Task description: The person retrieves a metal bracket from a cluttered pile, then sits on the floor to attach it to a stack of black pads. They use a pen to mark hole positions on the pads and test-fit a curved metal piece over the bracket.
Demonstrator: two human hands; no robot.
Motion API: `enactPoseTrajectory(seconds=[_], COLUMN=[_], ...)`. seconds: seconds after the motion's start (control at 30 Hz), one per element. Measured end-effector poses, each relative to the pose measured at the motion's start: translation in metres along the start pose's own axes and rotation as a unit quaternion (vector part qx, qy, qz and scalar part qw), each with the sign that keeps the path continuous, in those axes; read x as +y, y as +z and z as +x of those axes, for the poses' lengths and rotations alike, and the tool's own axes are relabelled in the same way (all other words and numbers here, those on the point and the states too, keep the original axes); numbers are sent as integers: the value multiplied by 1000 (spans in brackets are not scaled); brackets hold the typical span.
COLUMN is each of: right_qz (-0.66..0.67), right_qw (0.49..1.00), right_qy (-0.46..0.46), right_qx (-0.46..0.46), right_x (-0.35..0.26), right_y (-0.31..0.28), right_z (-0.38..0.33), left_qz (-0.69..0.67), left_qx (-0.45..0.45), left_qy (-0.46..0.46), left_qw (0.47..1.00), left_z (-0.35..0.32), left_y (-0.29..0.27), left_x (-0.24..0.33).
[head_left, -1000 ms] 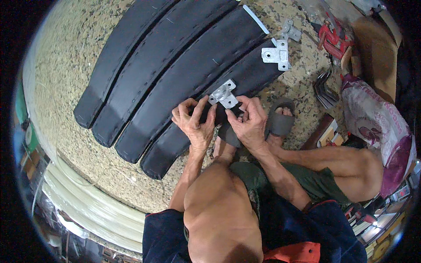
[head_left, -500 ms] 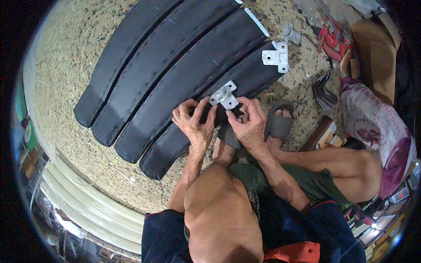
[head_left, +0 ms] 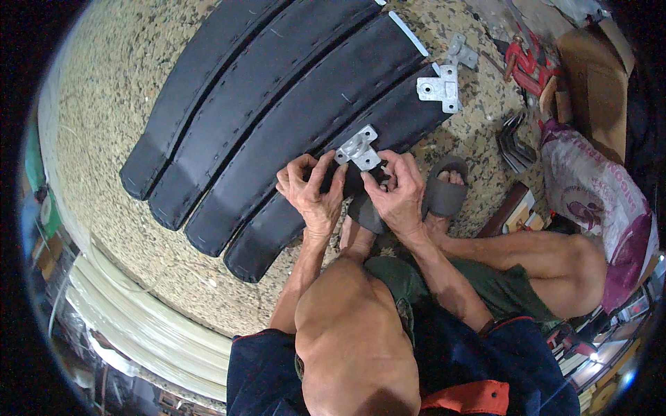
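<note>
Speckled stone floor (head_left: 104, 139) carries four black curved panels (head_left: 277, 104); left hand (head_left: 310, 191) and right hand (head_left: 397, 191) flank a metal bracket (head_left: 358, 148), fingers pinched together on its edges.

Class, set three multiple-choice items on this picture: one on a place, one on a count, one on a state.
1. Where does the metal bracket under the hands sit?
A on the nearest black curved panel
B in the cardboard box
C on the sack

2. How many black curved panels lie side by side?
A two
B four
C six

3. What is the left hand doing?
A hanging free
B gripping a hammer
C touching the bracket

Answers: 1 A, it rests on that panel's edge. 2 B, four strips show. 3 C, its fingers meet the bracket, as do the right hand fingers.
</note>
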State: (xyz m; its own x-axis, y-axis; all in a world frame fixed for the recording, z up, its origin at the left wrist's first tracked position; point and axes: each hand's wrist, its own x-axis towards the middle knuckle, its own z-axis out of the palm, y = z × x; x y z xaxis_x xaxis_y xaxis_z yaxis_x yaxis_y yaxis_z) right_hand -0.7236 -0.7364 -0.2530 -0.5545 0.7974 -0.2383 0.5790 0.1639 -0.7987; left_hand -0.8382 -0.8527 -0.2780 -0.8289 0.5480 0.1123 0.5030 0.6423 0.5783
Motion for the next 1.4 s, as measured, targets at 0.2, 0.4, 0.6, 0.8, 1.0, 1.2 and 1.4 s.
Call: enactPoseTrajectory(seconds=[0.2, 0.4, 0.6, 0.8, 1.0, 1.2, 1.4], right_qz=[16, 184, 161, 154, 42, -19, -13], right_qw=[999, 972, 977, 979, 998, 996, 998], right_qy=[-10, 138, 96, 118, -43, -77, -51], right_qx=[35, 43, 97, 61, 18, 30, 21], right_x=[-12, -38, -51, -37, -16, -7, -2], right_y=[-4, -46, -72, -65, -36, -3, 1], right_z=[5, 23, 40, 27, 16, -2, -1], left_qz=[0, -32, -96, -52, -61, -89, -68], left_qx=[-8, -15, -12, -23, -29, -7, -16], left_qy=[-7, -12, 3, 51, 40, 30, 3], left_qw=[1000, 999, 995, 997, 997, 996, 998], left_z=[1, -1, -7, -6, -8, -8, -8], left_y=[-1, -7, -5, 1, 2, 1, 6], left_x=[2, 0, 6, 12, 8, 0, 2])
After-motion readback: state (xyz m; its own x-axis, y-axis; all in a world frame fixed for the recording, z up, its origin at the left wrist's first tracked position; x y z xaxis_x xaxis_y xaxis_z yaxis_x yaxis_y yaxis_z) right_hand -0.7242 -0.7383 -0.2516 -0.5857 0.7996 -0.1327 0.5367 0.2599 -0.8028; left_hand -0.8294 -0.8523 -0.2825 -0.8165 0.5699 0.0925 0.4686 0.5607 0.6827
